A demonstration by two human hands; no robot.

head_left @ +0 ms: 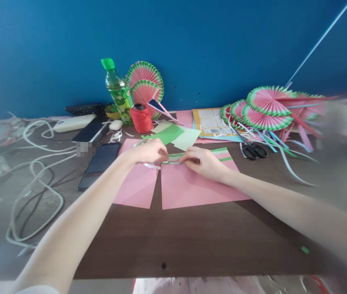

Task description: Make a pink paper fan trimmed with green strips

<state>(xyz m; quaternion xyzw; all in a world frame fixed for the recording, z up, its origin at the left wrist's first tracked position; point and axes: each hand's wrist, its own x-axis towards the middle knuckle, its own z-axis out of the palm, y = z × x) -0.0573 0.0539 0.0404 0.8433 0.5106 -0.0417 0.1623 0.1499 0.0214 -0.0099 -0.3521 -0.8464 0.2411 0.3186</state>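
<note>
A pink paper sheet (192,190) lies on the table in front of me, with green and pale strips along its far edge. My left hand (150,152) is closed at that edge's left corner, its fingers curled together. What they pinch is too small to make out. Closed too, my right hand (203,162) has its fingertips on the strips partway along the same edge. A short stretch of green-and-white paper strip (175,157) shows between the hands. Under my left forearm lies a second pink sheet (136,188), with a thin white strip near its upper right corner.
Behind the hands lie green paper pieces (169,134), a red thread spool (142,118) and a green bottle (119,96). Black-handled scissors (254,150) and watermelon-patterned paper fans (268,107) are at the right. At the left are a dark phone (99,166) and white cables (35,179).
</note>
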